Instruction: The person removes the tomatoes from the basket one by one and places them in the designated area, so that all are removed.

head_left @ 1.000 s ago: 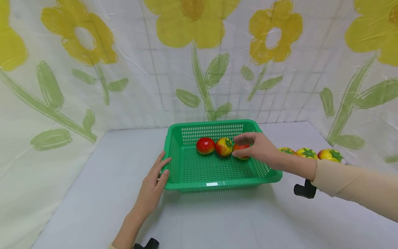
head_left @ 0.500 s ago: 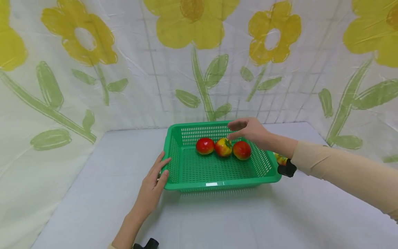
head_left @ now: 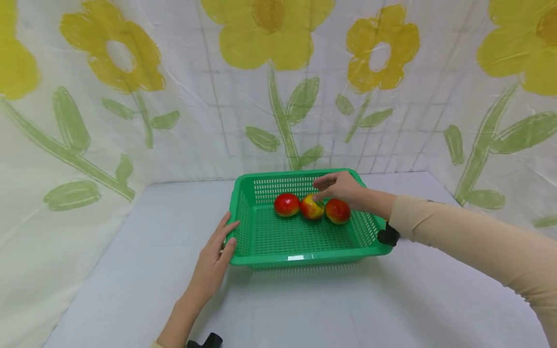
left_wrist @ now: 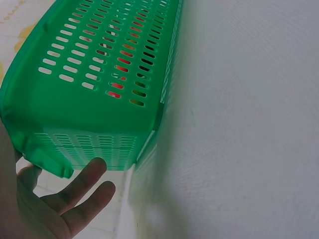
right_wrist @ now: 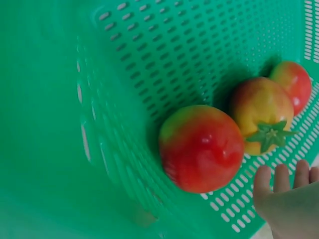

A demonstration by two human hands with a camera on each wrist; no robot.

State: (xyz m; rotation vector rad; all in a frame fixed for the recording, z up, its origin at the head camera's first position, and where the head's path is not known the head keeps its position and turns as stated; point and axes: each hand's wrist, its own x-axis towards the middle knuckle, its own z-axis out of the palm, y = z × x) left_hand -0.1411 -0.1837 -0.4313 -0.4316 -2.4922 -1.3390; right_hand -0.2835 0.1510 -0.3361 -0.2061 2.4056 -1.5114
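A green plastic basket (head_left: 313, 257) stands on the table, with three glossy fruits in a row inside. On the left is a red fruit (head_left: 286, 204); in the middle is a yellow-red tomato (head_left: 311, 212) with a green star-shaped calyx. A third, red fruit (head_left: 338, 211) lies at the right. My right hand (head_left: 341, 187) is over the middle tomato, thumb tip right at its top, fingers extended. In the right wrist view its fingers (right_wrist: 281, 177) appear beside the calyx. My left hand (head_left: 212, 261) rests at the basket's left rim, with two fingers (left_wrist: 82, 184) spread outside the wall.
The white table (head_left: 304, 309) extends around the basket. A white curtain (head_left: 191, 121) with painted yellow flowers hangs behind and at both sides. My right sleeve (head_left: 452, 232) crosses over the basket's right side and covers much of the table there.
My right hand has left the right-hand fruit, risen, moved left and lowered over the middle tomato. Fruits on the table at right have become hidden behind the arm. The left hand stays put.
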